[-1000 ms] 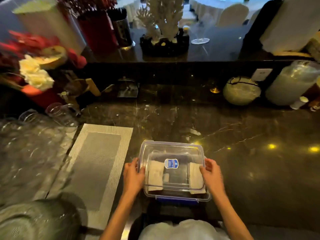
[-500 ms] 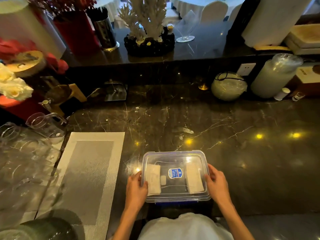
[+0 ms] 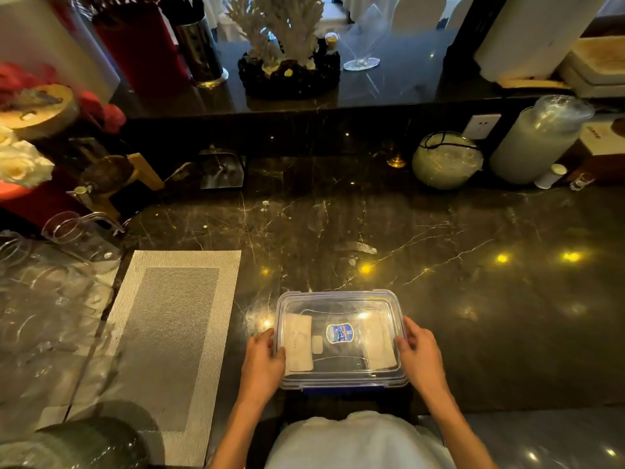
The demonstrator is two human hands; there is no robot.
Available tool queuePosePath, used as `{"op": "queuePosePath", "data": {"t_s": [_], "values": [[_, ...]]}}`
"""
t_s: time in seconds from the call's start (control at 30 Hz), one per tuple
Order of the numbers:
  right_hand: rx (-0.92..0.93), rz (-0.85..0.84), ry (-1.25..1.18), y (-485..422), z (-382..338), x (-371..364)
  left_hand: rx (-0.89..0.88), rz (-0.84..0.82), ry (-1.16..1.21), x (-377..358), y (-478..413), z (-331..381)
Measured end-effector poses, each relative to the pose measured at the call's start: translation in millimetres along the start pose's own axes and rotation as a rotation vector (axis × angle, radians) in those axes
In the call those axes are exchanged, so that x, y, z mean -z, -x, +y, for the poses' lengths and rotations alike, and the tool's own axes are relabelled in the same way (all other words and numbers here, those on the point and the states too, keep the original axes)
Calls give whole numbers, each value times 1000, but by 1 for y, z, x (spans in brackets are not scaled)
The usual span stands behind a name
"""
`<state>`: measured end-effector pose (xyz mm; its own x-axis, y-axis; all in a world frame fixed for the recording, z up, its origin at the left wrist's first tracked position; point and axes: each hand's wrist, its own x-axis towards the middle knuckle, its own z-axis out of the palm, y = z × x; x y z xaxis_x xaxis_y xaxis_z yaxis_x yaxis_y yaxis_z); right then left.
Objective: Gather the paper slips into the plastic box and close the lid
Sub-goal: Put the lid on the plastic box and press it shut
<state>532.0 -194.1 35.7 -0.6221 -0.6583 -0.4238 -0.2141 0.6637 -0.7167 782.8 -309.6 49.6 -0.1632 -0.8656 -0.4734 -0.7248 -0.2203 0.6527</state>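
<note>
A clear plastic box (image 3: pixel 338 299) with a blue-trimmed lid sits at the near edge of the dark marble counter. The lid lies flat on top and carries a small blue label (image 3: pixel 339 333). Through it I see paper slips inside, one stack at the left (image 3: pixel 298 345) and one at the right (image 3: pixel 378 343). My left hand (image 3: pixel 262 362) presses against the box's left side. My right hand (image 3: pixel 421 355) holds the right side, fingers curled over the lid's rim.
A grey woven placemat (image 3: pixel 172 330) lies left of the box. Clear glassware (image 3: pixel 50 292) crowds the far left. A round wrapped bowl (image 3: pixel 446 160) and a tall white container (image 3: pixel 537 140) stand at the back right, below a raised shelf with a coral ornament (image 3: pixel 287 38).
The lid went from tilted to lying flat on the box. Both hands stayed on the box's sides. The view shifted so the box sits lower and nearer me.
</note>
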Motion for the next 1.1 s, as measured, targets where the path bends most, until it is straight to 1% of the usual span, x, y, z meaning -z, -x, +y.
{"op": "queuePosePath", "data": {"t_s": [0.2, 0.37, 0.6, 0.63, 0.67, 0.73, 0.77, 0.8, 0.87, 0.97, 1.03, 1.1], "values": [[1, 40, 59, 5, -2, 0, -12, -5, -21, -3, 1, 3], [48, 13, 159, 8, -3, 1, 4, -42, -24, -1, 0, 2], [51, 33, 216, 7, 1, -2, -8, 0, -26, -3, -2, -5], [58, 47, 272, 8, 2, -3, -14, 26, -78, -3, -1, -4], [88, 83, 356, 9, 3, -4, -16, 64, -178, -4, 0, -3], [226, 167, 517, 9, 4, -6, -42, 149, -413, -8, 2, 1], [307, 182, 567, 8, 3, -9, -75, 170, -482, -11, 1, 4], [373, 175, 616, 5, 1, -12, -125, 171, -521, -16, -2, 8], [449, 123, 726, -3, -4, -23, -270, 133, -597, -28, -11, 16], [470, 29, 838, -16, -7, -41, -464, 73, -737, -46, -23, 23], [452, 0, 881, -21, -4, -48, -517, 36, -815, -55, -28, 21], [435, -8, 874, -25, 0, -50, -526, 26, -846, -61, -32, 15]]}}
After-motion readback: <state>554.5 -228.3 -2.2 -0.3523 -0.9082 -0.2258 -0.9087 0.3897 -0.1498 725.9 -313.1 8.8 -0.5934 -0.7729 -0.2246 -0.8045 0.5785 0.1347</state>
